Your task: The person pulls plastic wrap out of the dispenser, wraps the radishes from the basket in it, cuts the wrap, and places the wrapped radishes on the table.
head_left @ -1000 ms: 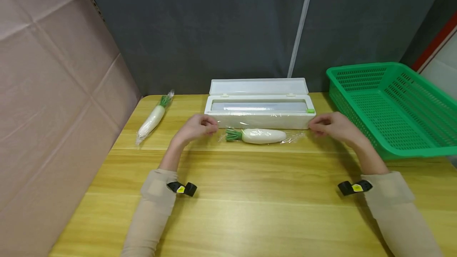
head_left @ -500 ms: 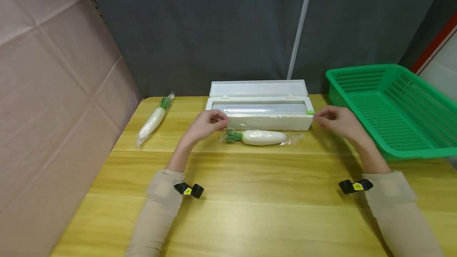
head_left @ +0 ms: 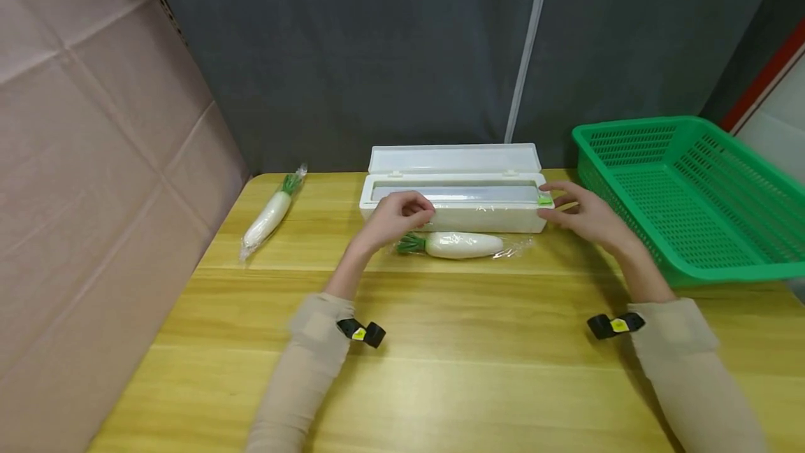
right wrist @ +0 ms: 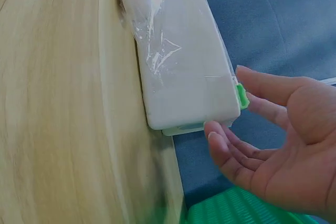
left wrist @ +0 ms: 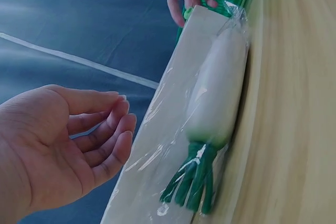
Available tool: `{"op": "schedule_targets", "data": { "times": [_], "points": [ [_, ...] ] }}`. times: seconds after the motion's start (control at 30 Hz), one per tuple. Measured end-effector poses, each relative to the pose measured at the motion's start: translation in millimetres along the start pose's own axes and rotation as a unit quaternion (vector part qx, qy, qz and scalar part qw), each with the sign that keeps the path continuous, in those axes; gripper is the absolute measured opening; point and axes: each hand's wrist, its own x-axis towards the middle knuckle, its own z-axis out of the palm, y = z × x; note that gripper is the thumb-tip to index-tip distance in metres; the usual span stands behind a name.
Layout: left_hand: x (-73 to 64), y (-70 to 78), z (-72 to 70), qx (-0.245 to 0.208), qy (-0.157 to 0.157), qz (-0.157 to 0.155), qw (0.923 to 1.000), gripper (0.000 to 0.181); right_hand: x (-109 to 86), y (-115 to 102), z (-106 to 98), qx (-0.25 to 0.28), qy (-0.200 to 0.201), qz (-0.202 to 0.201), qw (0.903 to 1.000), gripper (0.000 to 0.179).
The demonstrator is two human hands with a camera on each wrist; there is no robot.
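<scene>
My left hand (head_left: 397,219) hovers at the front of a white plastic wrap dispenser (head_left: 484,219). Its fingers are loosely curled, thumb tip meeting the index finger, with nothing visible between them in the left wrist view. My right hand (head_left: 588,215) is at the dispenser's right end. There, the thumb and fingers are spread around the green slider (right wrist: 242,96), fingertips right at the box corner. The dispenser's lid (head_left: 455,158) stands up and clear film shines over its front. A white radish (head_left: 464,245) with green stems lies before it, wrapped in film.
Another film-wrapped radish (head_left: 267,219) lies at the table's back left. A green plastic basket (head_left: 685,268) stands at the right. Behind the wooden table (head_left: 472,369) hangs a dark grey curtain (head_left: 352,54).
My left hand has moved right along the dispenser's front, from its left end to over the radish stems. My right hand has spread its fingers around the green slider.
</scene>
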Motion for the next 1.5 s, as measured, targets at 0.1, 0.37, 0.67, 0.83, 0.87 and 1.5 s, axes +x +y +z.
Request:
{"op": "schedule_targets", "data": {
  "times": [0.1, 0.37, 0.67, 0.83, 0.87, 1.5],
  "points": [
    [5.5, 1.6, 9.1, 0.006, -0.005, 0.008, 0.9999, 0.016, 2.9, 1.0, 1.7, -0.009, -0.021, -0.001, 0.9997, 0.059],
    [20.9, 8.2, 33.8, 0.011, -0.003, 0.034, 0.9994, 0.014, 6.1, 1.6, 2.7, -0.025, -0.038, 0.001, 0.999, 0.065],
    [34.7, 18.5, 58.7, 0.019, -0.009, 0.057, 0.9981, 0.014, 9.8, 7.8, 6.4, -0.031, -0.025, -0.024, 0.9989, 0.065],
    [40.5, 23.6, 69.7, 0.019, -0.011, 0.071, 0.9972, 0.014, 15.2, 12.2, 9.8, -0.032, -0.01, -0.036, 0.9988, 0.066],
    [42.1, 24.4, 72.0, 0.017, -0.01, 0.075, 0.997, 0.014, 16.1, 12.6, 10.2, -0.032, -0.009, -0.038, 0.9987, 0.066],
    [92.5, 43.8, 124.1, 0.124, 0.02, 0.136, 0.9826, 0.018, 16.6, 16.3, 12.8, 0.005, 0.002, -0.034, 0.9994, 0.066]
  ]
}}
